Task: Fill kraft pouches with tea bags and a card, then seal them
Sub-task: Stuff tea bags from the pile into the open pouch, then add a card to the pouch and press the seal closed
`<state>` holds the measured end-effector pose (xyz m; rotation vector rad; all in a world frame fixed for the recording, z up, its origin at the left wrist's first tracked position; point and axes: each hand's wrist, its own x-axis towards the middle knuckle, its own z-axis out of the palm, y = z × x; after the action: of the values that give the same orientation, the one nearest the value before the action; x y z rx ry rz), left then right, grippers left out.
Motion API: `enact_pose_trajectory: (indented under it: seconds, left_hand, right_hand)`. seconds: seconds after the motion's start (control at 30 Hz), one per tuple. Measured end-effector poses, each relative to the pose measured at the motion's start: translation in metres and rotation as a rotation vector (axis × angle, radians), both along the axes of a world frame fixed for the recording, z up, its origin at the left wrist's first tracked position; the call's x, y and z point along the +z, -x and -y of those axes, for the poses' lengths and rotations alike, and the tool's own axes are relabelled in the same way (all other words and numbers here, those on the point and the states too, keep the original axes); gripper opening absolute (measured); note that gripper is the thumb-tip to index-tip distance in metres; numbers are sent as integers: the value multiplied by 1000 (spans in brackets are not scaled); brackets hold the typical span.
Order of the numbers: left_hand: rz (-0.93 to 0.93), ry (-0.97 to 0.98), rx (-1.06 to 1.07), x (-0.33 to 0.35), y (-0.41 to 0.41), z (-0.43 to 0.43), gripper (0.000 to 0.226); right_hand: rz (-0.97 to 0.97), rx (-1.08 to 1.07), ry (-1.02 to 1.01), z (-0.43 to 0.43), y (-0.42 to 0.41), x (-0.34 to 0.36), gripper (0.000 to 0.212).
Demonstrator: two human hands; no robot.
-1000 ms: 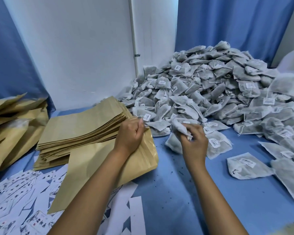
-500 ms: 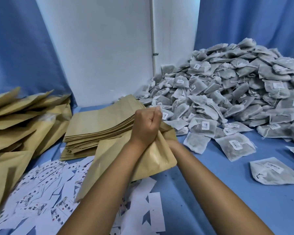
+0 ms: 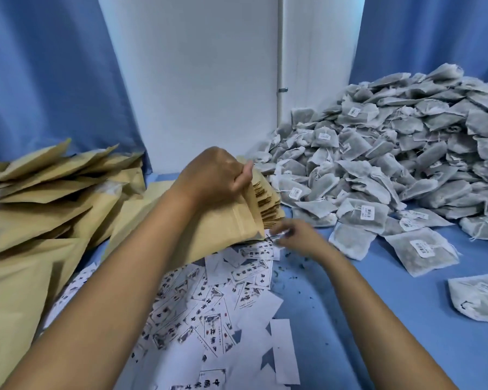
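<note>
Head camera: the left hand [image 3: 214,175] grips an open kraft pouch [image 3: 226,229] by its mouth. The right hand [image 3: 296,237], blurred, pinches a card [image 3: 276,235] just beside it. Holding the mouth wide should let the card slide in flat.

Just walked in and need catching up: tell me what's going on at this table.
A person is packing tea. The left hand holds a kraft pouch by its top, and the right hand, blurred, is at the edge of the scattered cards. The tea bag pile sits to the right.
</note>
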<state>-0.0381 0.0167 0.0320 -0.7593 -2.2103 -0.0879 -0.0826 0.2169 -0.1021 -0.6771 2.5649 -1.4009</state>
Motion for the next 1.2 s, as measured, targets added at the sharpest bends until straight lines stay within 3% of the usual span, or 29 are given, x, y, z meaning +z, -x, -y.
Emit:
enact_pose_trajectory:
  seconds: [0.03,0.07,0.3,0.4,0.47,0.53,0.57,0.63,0.7,0.77,0.83,0.9,1.03,1.07,1.13,1.2]
  left_hand:
    - [25,6,-3,-6,2,0,60]
    - [47,-5,-5,-14,4,0,60]
    - [31,-83,18,-46,2,8,46]
    - [41,-180,8,-49,-1,9,38]
    - [51,-244,29,-53,0,11,43]
    - [43,-266,37,-56,1,10,46]
    - [39,-274,32,-57,1,9,45]
    - [27,-303,-8,-58,0,5,45]
    - [25,-328,-73,-58,-1,-3,48]
    - [47,-318,-120,-59,-1,-12,51]
    - [69,-325,-143,-57,-1,-18,55]
    - [74,-314,-180,-55,-4,-23,54]
    - [70,-202,-175,-57,-6,-21,52]
    - [65,-234,-157,-56,-5,-17,52]
    - [27,-314,-132,-51,-3,-9,52]
    - [-15,-363,-127,-48,-2,-4,51]
  right_hand:
    - [-1,72,-239,7,-1,-19,28]
    - [-33,130,-353,14,-2,-37,38]
    - [-695,186,-442,31,-10,-56,23]
    - [-712,-39,-225,24,-15,-52,17]
    - [-590,-375,88,20,-17,-42,9]
    - [-519,-551,453,19,-21,-28,13]
    - [-569,-519,528,20,-24,-19,13]
    - [-695,-238,438,31,-30,-2,11]
    - [-592,6,280,58,-34,16,17]
    - [-373,1,191,84,-33,41,38]
    - [-295,36,43,102,-23,43,47]
    - [-21,135,-13,103,-26,36,47]
    - [103,272,-150,81,-34,26,25]
    - [164,294,-19,75,-37,33,17]
    - [126,258,314,63,-32,39,30]
    - [192,25,750,46,-23,39,40]
